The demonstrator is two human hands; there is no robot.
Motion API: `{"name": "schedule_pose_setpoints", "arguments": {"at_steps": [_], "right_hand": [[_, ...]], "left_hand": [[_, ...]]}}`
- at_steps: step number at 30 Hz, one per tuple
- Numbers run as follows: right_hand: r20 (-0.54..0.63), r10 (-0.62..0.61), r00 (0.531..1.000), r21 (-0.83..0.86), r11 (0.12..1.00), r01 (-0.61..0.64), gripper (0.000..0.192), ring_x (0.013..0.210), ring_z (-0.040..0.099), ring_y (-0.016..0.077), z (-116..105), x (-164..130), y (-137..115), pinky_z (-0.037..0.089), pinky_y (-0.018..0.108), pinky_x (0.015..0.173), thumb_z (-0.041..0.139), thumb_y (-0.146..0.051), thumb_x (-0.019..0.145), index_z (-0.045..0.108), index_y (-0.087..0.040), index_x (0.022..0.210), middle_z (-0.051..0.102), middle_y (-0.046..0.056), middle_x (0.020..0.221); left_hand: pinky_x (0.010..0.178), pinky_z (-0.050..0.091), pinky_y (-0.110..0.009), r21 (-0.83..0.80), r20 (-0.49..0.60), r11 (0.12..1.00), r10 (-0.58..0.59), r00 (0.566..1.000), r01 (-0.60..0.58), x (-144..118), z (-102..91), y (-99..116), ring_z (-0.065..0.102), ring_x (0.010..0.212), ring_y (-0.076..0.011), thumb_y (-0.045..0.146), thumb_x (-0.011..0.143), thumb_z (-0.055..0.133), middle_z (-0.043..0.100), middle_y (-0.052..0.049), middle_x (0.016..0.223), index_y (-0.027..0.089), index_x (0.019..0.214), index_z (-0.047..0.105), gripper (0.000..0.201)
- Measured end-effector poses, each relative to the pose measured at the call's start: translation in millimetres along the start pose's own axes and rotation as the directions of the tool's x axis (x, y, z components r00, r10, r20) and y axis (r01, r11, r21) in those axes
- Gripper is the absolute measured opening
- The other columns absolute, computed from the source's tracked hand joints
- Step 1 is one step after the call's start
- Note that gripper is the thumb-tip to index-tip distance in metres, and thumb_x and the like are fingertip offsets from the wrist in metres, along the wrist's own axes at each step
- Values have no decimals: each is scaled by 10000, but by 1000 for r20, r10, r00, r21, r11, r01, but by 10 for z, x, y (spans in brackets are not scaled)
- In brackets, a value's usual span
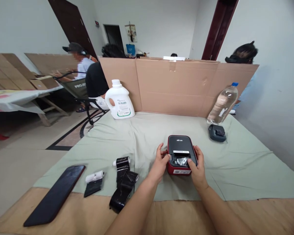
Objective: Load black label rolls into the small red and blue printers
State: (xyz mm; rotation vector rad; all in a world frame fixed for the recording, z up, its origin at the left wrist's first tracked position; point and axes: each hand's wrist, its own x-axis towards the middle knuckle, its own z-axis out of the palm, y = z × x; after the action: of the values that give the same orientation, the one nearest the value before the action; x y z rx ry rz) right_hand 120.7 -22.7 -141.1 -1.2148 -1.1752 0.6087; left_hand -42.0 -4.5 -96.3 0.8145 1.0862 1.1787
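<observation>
A red and black label printer (180, 143) stands on the green cloth (152, 130) in front of me. Its top is black, and a piece of clear, shiny plastic (182, 161) lies in the recess near its front edge. My left hand (161, 160) grips the printer's left side, with the thumb at the recess. From the right, my right hand (197, 166) holds the opposite side, its thumb resting by the plastic. To the left lie unrolled black ribbon (124, 178) on small cores and a white roll (95, 176) with black film attached.
At the left lies a long flat black object (56, 195). A white jug (120, 101), a tilted water bottle (222, 104) and a small dark device (217, 133) stand farther back. A cardboard screen (171, 88) closes the far edge. Other people sit beyond.
</observation>
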Motion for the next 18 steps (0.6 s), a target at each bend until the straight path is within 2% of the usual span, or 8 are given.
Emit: {"name": "schedule_pose_setpoints", "arguments": {"at_steps": [5, 10, 14, 16, 18], "right_hand": [[-13, -16, 1000, 19, 1000, 16, 632, 1362, 399, 273, 27, -15, -13, 333, 496, 1117, 515, -439, 869, 325, -213, 1427, 391, 155, 1479], [-29, -43, 999, -4, 999, 42, 552, 1324, 437, 264, 34, -28, -19, 326, 504, 1119, 506, -454, 880, 409, -208, 1365, 455, 139, 1423], [62, -43, 997, -73, 996, 48, 461, 1308, 450, 277, -81, 57, -79, 329, 502, 1111, 538, -477, 862, 531, -209, 1236, 500, 129, 1385], [96, -50, 994, -120, 991, 62, 424, 1281, 476, 278, -163, 177, -187, 370, 473, 1080, 531, -499, 862, 582, -197, 1155, 533, 134, 1353], [149, -61, 987, -195, 977, 89, 393, 1173, 560, 262, -205, 343, -356, 434, 433, 1010, 488, -508, 882, 616, -194, 1082, 624, 124, 1226]], "left_hand": [[781, 477, -271, -33, -13, 999, -7, 1000, 7, -3, -16, -18, 606, 900, -160, 272, 722, 664, 569, -84, 1134, 226, 1369, 376, 709], [861, 460, -303, -114, 37, 993, 12, 999, -8, 19, -54, -68, 594, 977, -190, 314, 700, 698, 606, -85, 1111, 174, 1174, 530, 523], [908, 434, -329, -134, 69, 990, -31, 997, 40, 30, -93, -63, 595, 991, -206, 326, 714, 695, 658, -73, 1042, 160, 1025, 608, 363], [905, 428, -330, -141, 75, 988, -49, 996, 59, 33, -108, -71, 598, 977, -204, 331, 719, 698, 667, -65, 1009, 162, 1000, 613, 338], [897, 424, -323, -148, 77, 987, -44, 996, 55, 37, -116, -90, 596, 962, -197, 336, 721, 702, 668, -56, 992, 164, 985, 610, 329]]}}
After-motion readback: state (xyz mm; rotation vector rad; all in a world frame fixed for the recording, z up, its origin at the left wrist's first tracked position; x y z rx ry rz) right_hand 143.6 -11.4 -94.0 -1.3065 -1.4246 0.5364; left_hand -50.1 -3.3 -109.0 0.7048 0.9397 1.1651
